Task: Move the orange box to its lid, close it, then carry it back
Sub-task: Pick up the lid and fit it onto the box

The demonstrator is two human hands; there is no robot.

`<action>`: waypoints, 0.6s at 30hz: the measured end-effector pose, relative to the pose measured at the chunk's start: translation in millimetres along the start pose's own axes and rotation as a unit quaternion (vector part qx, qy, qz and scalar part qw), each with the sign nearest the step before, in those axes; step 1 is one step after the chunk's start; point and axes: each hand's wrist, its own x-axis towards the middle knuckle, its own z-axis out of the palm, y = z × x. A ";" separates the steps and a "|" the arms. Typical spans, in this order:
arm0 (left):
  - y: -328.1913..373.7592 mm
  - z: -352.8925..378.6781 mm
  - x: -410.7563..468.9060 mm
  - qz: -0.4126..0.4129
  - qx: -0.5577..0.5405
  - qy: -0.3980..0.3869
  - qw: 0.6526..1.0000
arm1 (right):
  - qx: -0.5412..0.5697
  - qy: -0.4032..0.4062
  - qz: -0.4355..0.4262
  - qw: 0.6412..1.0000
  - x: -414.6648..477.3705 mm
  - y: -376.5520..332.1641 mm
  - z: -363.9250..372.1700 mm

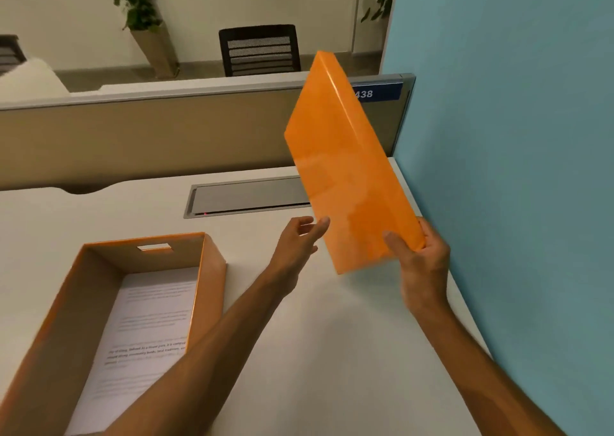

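The open orange box (212, 269) sits on the white desk at the lower left, with printed sheets of paper (146, 329) lying in its bottom. Its flat orange lid (342, 166) is held up in the air at the right, tilted steeply with its top face toward me. My right hand (422, 256) grips the lid's lower right corner, thumb on the front face. My left hand (299, 239) reaches toward the lid's lower left edge with fingers apart, fingertips at or just short of it.
The white desk (332, 336) ends at a blue partition wall (515, 169) on the right and a beige divider (149, 136) at the back. A grey cable tray flap (246, 196) is set into the desk. A black chair (259, 50) stands beyond the divider.
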 end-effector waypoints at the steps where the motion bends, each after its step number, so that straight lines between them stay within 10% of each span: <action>1: -7.5 -8.8 0.0 -0.018 0.003 -0.003 1.000 | 0.055 -0.003 0.020 0.998 1.3 -0.5 -3.3; 8: -32.5 -55.4 -12.7 -0.094 -0.042 -0.033 0.994 | 0.277 -0.036 0.165 0.946 -5.2 -9.2 -8.9; 18: -26.0 -121.1 -48.0 -0.033 -0.042 0.040 0.998 | 0.265 -0.060 0.227 0.935 -40.6 -16.1 14.7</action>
